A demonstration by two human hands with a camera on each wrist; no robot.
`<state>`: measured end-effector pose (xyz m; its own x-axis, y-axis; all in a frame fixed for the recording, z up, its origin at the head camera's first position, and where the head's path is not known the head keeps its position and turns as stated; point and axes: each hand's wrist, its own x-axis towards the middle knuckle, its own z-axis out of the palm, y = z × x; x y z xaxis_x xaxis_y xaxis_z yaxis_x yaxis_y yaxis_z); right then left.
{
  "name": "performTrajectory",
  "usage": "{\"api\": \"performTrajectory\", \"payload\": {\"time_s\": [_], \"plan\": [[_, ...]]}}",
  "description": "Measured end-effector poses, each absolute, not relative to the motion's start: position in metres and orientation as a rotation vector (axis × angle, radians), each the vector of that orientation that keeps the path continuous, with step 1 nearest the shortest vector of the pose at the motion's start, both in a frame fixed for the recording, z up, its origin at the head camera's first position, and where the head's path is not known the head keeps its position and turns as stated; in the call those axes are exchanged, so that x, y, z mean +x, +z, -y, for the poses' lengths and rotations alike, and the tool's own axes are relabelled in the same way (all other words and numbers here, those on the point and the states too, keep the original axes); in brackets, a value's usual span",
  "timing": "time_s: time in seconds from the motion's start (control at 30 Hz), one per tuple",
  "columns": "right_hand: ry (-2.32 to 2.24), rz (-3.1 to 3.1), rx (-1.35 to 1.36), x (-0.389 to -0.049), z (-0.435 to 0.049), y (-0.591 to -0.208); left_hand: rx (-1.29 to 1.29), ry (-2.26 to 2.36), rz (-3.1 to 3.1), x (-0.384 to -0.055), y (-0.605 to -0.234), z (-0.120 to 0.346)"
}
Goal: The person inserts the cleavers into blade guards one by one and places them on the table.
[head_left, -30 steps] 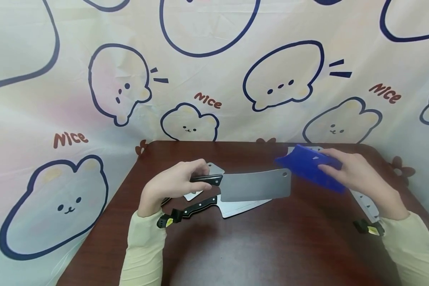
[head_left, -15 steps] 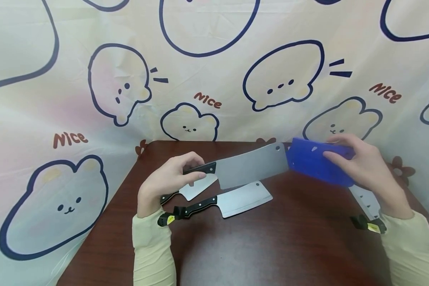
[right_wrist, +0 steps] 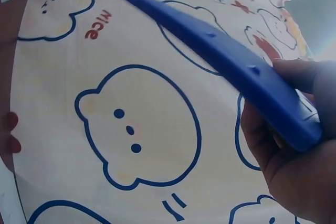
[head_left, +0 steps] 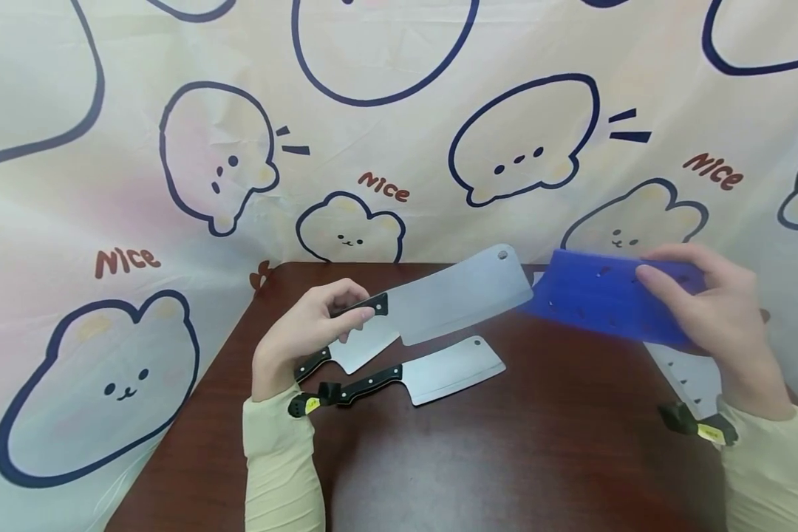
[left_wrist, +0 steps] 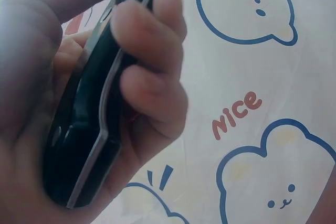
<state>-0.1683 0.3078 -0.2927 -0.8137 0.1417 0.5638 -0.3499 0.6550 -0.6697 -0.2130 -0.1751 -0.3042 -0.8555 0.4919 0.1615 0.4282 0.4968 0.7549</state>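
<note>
My left hand grips the black handle of a large cleaver, held above the table with its blade pointing right and tilted up. My right hand pinches a blue knife sheath, thumb on the near face and fingers behind. The sheath's narrow edge shows in the right wrist view. In the head view the cleaver's blade end stands right at the sheath's left edge. Below lies a second cleaver with a riveted black handle. Another knife is partly hidden behind my left hand.
A pale piece with dark slots lies on the table at the right, partly covered by my right hand and the sheath. The dark wooden table ends at a printed cloth hanging behind and around it.
The cleaver has risen and tilted upward in my left hand, uncovering the second cleaver. My right hand has moved the blue sheath to the right and slightly up.
</note>
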Motion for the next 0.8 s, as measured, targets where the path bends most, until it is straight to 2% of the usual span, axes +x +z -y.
{"api": "performTrajectory", "payload": {"time_s": [0.8], "plan": [[1.248,2.166,0.303,-0.154,-0.292,-0.292,0.902,1.559,-2.502,-0.210,-0.302,0.175]]}}
